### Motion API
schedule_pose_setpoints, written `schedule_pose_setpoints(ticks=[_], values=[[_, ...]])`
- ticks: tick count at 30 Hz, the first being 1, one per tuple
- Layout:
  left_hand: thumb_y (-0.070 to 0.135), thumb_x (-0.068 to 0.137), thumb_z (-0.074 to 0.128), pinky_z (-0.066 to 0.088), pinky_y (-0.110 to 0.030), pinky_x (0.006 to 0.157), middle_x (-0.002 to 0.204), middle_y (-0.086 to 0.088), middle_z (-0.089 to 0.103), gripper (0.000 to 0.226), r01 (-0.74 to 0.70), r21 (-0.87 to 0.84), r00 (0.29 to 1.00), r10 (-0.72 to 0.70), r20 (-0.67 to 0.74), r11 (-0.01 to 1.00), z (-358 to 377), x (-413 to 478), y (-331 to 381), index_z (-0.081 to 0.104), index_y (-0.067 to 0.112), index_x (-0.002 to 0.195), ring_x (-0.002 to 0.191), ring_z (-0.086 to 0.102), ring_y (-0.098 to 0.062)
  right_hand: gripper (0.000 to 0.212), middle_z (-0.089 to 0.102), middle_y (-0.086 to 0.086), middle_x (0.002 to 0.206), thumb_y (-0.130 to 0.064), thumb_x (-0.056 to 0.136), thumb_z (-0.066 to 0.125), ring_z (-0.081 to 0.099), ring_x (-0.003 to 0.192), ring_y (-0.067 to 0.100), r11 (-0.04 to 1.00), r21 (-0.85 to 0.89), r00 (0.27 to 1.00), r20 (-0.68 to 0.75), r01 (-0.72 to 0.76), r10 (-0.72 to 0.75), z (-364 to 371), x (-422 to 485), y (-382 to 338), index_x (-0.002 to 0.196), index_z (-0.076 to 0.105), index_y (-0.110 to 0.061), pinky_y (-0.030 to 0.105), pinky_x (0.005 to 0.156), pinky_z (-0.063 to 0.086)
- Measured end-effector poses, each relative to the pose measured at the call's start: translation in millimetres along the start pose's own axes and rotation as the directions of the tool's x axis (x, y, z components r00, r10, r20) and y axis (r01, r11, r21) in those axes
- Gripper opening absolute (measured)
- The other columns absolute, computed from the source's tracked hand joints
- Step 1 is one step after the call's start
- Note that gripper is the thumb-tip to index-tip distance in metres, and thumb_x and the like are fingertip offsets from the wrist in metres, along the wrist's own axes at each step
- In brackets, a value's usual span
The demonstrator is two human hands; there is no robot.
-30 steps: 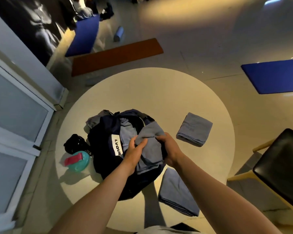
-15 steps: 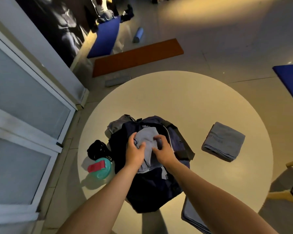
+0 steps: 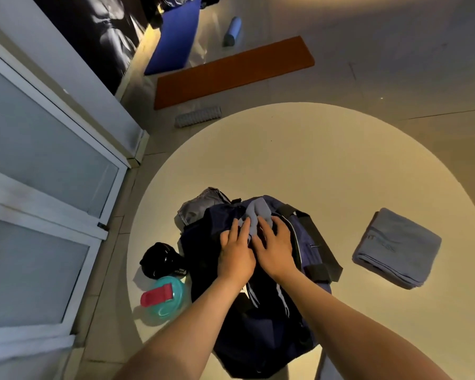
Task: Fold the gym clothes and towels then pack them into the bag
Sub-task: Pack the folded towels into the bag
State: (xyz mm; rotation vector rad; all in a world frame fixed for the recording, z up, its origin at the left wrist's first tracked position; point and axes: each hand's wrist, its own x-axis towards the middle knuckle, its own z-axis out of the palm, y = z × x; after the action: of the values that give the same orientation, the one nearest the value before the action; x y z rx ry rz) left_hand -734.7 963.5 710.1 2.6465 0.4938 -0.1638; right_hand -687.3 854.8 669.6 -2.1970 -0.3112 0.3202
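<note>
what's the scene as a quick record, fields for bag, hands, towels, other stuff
bag: dark navy, open, on the round table
left hand: flat, pressing the grey towel into the bag
right hand: flat, pressing the same towel
folded towel: grey, on the table right of the bag, apart from it
grey garment: at the bag's far left edge, partly hidden
other: teal bottle with red lid and a black object left of the bag

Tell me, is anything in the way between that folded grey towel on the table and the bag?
Only bare table lies between the folded towel and the bag. The bag's mouth is occupied, though: the left hand and right hand press a grey cloth into it.
</note>
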Motion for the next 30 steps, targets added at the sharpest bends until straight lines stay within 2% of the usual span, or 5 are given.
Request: schedule_pose_setpoints(ticks=[5,10,15,22,30], values=[[0.001,0.095,0.052,0.037,-0.038,0.113,0.168,-0.015,-0.002,0.081,0.077,0.164,0.996,-0.082,0.024,0.983,2,2,-14,0.013,0.027,0.161,0.147,0.012,-0.031,0.053,0.011,0.000,0.165,-0.056,0.101,0.038,0.005,0.151,0.027,0.958,-0.276,0.906,0.382,-0.077,0.183,-7,8,2,0.152,0.027,-0.045,0.057,0.117,0.015],[-0.001,0.094,0.053,0.030,-0.039,0.116,0.166,-0.014,0.005,0.072,0.105,0.267,0.989,-0.129,0.075,0.958,-2,7,-9,0.024,0.021,0.156,0.148,0.012,-0.032,0.051,0.003,0.003,0.165,-0.050,0.098,0.050,0.002,0.150,0.033,0.926,-0.356,0.920,0.306,-0.129,0.246,-12,17,-2,0.145,0.045,-0.032,0.058,0.116,0.021],[0.008,0.096,0.052,0.031,-0.034,0.112,0.154,-0.002,0.035,0.059,0.119,0.156,0.992,-0.110,-0.064,0.981,-2,14,-15,0.038,0.017,0.152,0.137,0.029,-0.026,0.053,0.040,0.008,0.149,-0.029,0.088,0.061,0.034,0.139,0.031,0.966,-0.167,0.978,0.092,0.200,-0.186,-1,13,1,0.140,0.053,-0.022,0.056,0.106,0.037],[0.001,0.087,0.060,0.043,-0.045,0.105,0.145,-0.008,0.050,0.061,0.038,0.053,0.961,-0.022,-0.276,0.998,-1,1,-10,0.050,0.012,0.146,0.127,0.042,-0.030,0.052,-0.001,-0.013,0.167,-0.048,0.107,0.022,-0.007,0.153,0.015,0.969,-0.232,0.888,0.458,0.079,0.037,15,28,-10,0.156,0.007,-0.047,0.051,0.122,0.003],[-0.008,0.077,0.061,0.041,-0.041,0.103,0.146,-0.004,0.047,0.077,-0.005,0.065,0.952,0.025,-0.306,0.998,-4,-4,-6,0.047,0.017,0.148,0.123,0.039,-0.024,0.043,0.045,0.000,0.153,-0.034,0.108,0.026,0.032,0.145,0.022,0.992,-0.106,0.892,0.440,-0.065,0.105,22,70,-28,0.145,0.046,-0.023,0.041,0.114,0.021]])
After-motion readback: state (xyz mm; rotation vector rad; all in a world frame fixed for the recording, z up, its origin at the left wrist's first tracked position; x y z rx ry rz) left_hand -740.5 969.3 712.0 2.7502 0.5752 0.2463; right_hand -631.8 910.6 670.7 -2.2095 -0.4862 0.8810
